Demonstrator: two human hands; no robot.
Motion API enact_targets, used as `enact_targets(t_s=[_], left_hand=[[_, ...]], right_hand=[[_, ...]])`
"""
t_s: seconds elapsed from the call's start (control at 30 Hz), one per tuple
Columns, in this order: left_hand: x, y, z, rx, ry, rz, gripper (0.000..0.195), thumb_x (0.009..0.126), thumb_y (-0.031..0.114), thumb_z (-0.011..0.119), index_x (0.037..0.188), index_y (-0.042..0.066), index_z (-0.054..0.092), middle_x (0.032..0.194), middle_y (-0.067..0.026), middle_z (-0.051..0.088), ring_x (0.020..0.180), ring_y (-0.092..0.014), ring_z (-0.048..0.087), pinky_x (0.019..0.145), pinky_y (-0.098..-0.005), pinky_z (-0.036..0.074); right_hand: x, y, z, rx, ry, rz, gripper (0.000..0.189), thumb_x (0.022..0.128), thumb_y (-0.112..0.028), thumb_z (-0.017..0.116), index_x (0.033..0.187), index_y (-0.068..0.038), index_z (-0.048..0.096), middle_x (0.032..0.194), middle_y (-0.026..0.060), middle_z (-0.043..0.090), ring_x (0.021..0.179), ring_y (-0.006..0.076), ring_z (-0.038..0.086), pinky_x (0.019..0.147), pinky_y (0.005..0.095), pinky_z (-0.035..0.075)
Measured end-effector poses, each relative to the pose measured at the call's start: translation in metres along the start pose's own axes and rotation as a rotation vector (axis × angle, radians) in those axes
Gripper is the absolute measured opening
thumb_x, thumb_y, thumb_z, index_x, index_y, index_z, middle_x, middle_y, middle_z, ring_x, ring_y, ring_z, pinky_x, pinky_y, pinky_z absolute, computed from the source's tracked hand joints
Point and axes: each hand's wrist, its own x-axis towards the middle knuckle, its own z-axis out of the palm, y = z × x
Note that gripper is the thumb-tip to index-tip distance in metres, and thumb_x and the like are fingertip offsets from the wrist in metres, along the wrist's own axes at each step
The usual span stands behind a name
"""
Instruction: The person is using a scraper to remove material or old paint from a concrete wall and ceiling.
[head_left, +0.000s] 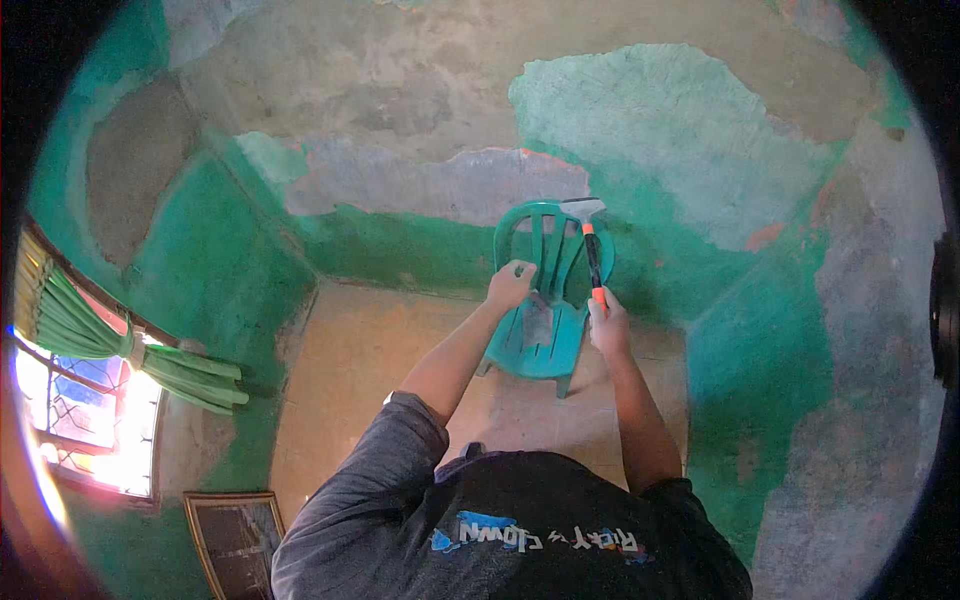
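In my right hand (610, 324) is a long-handled scraper (592, 251), gripped near the lower end of its black and orange handle; its wide grey head points up, in front of the chair's backrest. My left hand (513, 285) is raised to the left of it, fingers curled with thumb and fingertips close together; whether something small is between them cannot be told. Beyond both hands stands a green plastic chair (529, 362) with a slatted back. A clear or greyish flat item (537, 322) shows over its seat, below my left hand.
A wall (420, 180) with peeling green paint and bare grey plaster rises behind the chair. The floor (360, 337) is tiled. On the left are a barred window (90, 405) with a tied green curtain (180, 367) and a framed picture or mirror (238, 544) low down.
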Motion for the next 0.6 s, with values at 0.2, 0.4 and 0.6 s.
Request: enact_targets(t_s=[0.2,0.4,0.6], left_hand=[[-0.013,0.001,-0.016,0.106,-0.047,-0.059,0.044,0.093,0.044,0.057,0.113,0.006,0.065,0.107,-0.0177,0.069,0.103,-0.034,0.065,0.090,-0.0418,0.049],[-0.043,-0.062,-0.021,0.177,-0.168,-0.104,0.046,0.092,0.046,0.056,0.114,0.006,0.065,0.111,-0.0206,0.067,0.106,-0.037,0.064,0.090,-0.0437,0.049],[-0.108,-0.174,-0.029,0.174,-0.285,-0.252,0.052,0.091,0.050,0.055,0.114,0.004,0.064,0.111,-0.0249,0.067,0.108,-0.040,0.063,0.090,-0.0469,0.050]], right_hand=[[-0.013,0.000,-0.002,-0.160,0.015,-0.073,0.050,0.091,-0.028,0.060,0.131,0.003,0.055,0.114,0.0272,0.064,0.107,0.0390,0.063,0.090,0.0418,0.049],[-0.042,0.027,0.007,-0.325,-0.054,-0.055,0.048,0.089,-0.027,0.061,0.128,0.001,0.057,0.113,0.0282,0.064,0.105,0.0436,0.062,0.089,0.0462,0.049],[-0.093,0.097,0.009,-0.517,-0.169,0.044,0.049,0.089,-0.031,0.061,0.126,-0.001,0.057,0.108,0.0281,0.065,0.101,0.0451,0.062,0.086,0.0497,0.049]])
